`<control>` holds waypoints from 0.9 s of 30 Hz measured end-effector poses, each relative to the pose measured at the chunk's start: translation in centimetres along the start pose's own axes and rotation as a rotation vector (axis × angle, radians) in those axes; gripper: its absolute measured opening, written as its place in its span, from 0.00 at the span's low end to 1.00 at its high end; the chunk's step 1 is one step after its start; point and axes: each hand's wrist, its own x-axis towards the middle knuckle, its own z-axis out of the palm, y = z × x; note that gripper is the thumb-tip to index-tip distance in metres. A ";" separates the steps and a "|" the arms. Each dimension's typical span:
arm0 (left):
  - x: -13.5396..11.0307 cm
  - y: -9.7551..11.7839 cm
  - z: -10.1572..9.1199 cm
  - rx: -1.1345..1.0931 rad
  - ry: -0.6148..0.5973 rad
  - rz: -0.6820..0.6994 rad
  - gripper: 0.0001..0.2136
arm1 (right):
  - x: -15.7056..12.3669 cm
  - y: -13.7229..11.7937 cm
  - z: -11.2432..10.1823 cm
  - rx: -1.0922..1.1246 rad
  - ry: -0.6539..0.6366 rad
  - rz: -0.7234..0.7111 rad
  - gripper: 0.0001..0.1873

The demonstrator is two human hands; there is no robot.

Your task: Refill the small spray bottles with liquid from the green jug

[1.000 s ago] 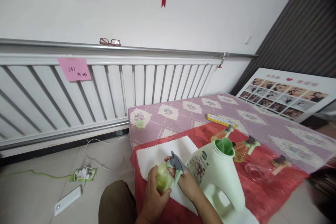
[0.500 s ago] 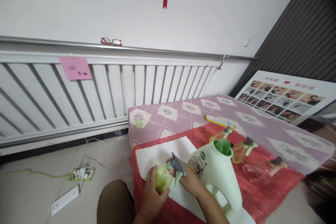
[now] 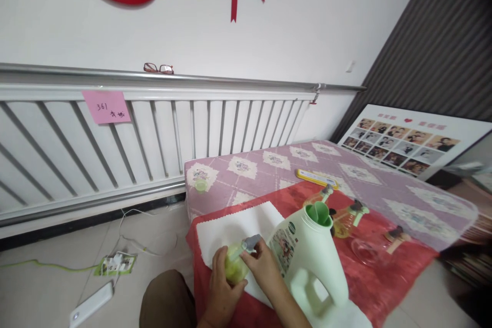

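Note:
My left hand is wrapped around a small yellow-green spray bottle above a white cloth. My right hand grips the bottle's grey trigger head, which is turned sideways over the neck. Right beside my right hand stands a big pale green jug with an open green spout.
The cloth lies on a red mat over a pink patterned table. Other spray bottles lie on the mat behind the jug. A yellow strip and a green cap sit farther back. A radiator lines the wall; a power strip is on the floor.
The grey trigger head has rotated and tipped to the side under my right hand. My view has shifted slightly left and down.

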 end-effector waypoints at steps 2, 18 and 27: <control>0.0 0.0 0.0 -0.011 -0.007 -0.004 0.37 | -0.3 0.4 0.3 0.048 -0.001 0.009 0.15; 0.0 0.8 -0.5 -0.020 -0.012 -0.027 0.37 | -1.8 -1.9 -1.1 0.289 -0.229 0.030 0.28; 0.1 0.9 -0.6 -0.045 -0.014 -0.036 0.37 | -0.6 -2.4 -1.6 0.207 -0.218 -0.014 0.15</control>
